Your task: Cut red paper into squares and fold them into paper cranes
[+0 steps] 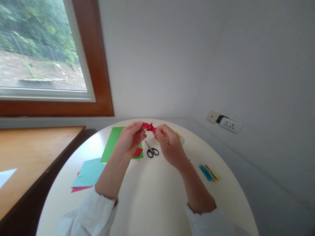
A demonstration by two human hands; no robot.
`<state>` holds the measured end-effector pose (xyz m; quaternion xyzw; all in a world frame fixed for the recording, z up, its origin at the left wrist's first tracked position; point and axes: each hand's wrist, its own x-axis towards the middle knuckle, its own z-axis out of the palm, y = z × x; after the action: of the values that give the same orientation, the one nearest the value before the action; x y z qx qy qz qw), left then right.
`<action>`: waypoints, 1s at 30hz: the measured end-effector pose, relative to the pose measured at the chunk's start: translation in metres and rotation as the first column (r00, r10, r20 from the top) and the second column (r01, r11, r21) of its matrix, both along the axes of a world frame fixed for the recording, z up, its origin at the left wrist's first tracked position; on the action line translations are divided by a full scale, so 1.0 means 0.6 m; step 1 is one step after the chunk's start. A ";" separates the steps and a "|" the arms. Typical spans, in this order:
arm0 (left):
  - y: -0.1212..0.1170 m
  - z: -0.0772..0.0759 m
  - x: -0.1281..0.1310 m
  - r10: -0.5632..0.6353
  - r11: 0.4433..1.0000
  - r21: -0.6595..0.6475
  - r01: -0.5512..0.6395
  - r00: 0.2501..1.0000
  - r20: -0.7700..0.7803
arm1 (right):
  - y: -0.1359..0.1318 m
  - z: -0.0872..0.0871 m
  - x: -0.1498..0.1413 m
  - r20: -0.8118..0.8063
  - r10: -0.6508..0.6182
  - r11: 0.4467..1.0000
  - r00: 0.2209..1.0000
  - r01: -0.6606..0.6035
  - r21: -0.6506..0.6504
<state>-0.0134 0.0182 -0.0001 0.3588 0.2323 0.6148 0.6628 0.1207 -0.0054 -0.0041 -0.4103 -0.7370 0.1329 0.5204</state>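
Note:
A folded red paper piece (149, 127) with a knot-like middle and small pointed bits is stretched between my two hands, above the far part of the table. My left hand (130, 137) pinches its left end between thumb and fingers. The right end is gripped by my right hand (169, 142), its thumb on top. Below and between the hands lie scissors (152, 152) with black handles, blades pointing away. Under my left hand is a green sheet (112, 144), with a red paper scrap (138, 151) on it. A dish with colourful bits (181, 137) is partly hidden behind my right hand.
Light blue paper (90, 172) overlaps pink paper (80, 189) at the left of the round white table (152, 203). A fan of coloured paper strips (209, 172) lies at the right. A wooden desk (36, 147) stands left, walls and a socket (230, 124) beyond.

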 end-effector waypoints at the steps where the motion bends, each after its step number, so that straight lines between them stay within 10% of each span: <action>1: 0.000 0.000 -0.001 0.002 1.000 0.003 -0.002 1.000 -0.006 | 0.000 0.000 0.000 0.000 -0.001 1.000 1.000 0.001 0.001; 12: -0.007 0.002 0.003 0.104 0.994 0.056 -0.097 0.985 -0.140 | 0.005 0.000 0.014 -0.106 -0.065 0.997 0.992 0.061 -0.042; 19: -0.008 0.014 -0.007 0.207 0.978 0.046 -0.202 0.971 -0.124 | 0.027 -0.026 0.118 -0.126 -0.294 0.955 0.947 0.285 -0.083; 30: -0.010 0.020 -0.011 0.253 0.967 0.064 -0.247 0.960 -0.118 | 0.051 -0.136 0.269 0.507 -0.481 0.614 0.716 0.687 -0.388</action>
<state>-0.0198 0.0125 0.0118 0.3805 0.3018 0.6755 0.5549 0.2821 0.0252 -0.0854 -0.7792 -0.5678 0.0829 0.2520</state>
